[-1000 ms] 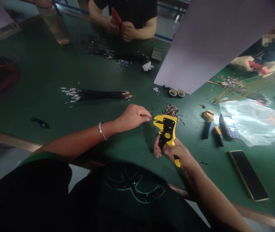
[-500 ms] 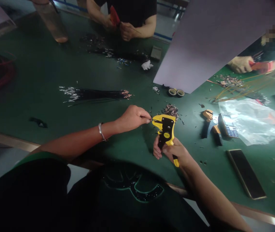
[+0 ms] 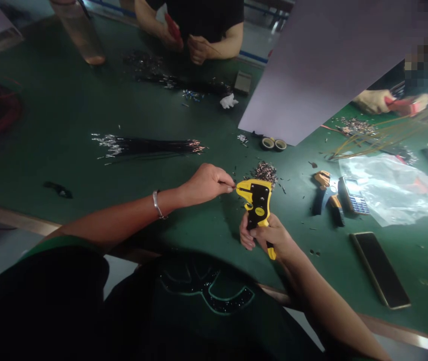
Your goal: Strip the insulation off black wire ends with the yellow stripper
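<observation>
Yellow plastic with a black centre plate makes up the wire stripper, a pistol-shaped hand tool held upright over the green table mat, head uppermost and a yellow handle tip poking out below the palm. The right hand is wrapped tight around its handles from beneath, fingers curled shut on them. Level with the stripper's head and just to its left, the left hand has thumb and forefinger pressed together on a thin dark wire, whose short end meets the stripper's nose; it is too fine to show more. Just beyond the stripper lies a small heap of metal terminals, and to its right, apart from it, an orange-handled tool. Compared with a second ago, the stripper's head has edged closer to the left fingertips, closing the small gap there; both holds are unchanged.
</observation>
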Demonstrator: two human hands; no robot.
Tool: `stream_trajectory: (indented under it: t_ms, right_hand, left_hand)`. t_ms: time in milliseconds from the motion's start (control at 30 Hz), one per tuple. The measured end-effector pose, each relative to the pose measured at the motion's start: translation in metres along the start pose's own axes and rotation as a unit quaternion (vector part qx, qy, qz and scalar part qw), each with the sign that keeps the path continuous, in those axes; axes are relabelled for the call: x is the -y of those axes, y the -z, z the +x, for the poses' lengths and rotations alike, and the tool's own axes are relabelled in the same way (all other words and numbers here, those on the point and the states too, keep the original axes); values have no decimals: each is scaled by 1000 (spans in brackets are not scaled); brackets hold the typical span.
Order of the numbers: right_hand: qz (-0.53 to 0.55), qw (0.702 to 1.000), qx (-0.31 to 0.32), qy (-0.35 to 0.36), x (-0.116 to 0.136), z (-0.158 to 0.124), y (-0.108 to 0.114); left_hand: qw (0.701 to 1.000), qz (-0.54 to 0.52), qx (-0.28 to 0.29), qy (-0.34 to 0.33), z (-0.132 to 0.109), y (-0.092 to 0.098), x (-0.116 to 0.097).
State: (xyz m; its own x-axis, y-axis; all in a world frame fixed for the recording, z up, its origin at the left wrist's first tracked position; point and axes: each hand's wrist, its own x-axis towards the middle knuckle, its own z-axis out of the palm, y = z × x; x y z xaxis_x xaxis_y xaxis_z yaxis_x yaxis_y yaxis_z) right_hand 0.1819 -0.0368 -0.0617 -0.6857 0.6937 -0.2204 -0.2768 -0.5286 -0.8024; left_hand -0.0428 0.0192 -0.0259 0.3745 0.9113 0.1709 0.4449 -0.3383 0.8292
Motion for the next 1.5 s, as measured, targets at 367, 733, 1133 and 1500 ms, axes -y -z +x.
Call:
stream_trajectory:
  t_ms: [367, 733, 1133, 1500]
  right_hand:
    - [-8, 1000, -20, -8, -3, -2, 1]
    - [-27, 999, -19, -10, -4, 0, 6]
    - [-17, 999, 48, 5, 8, 6, 6]
    - [-22, 997, 70, -1, 4, 6, 5]
  left_hand:
    - [1000, 20, 17, 0, 3, 1, 2]
    - [996, -3, 84, 21, 5, 9, -2]
    - [995, -59, 56, 49, 3, 11, -5]
    - [996, 55, 47, -59, 2, 10, -1]
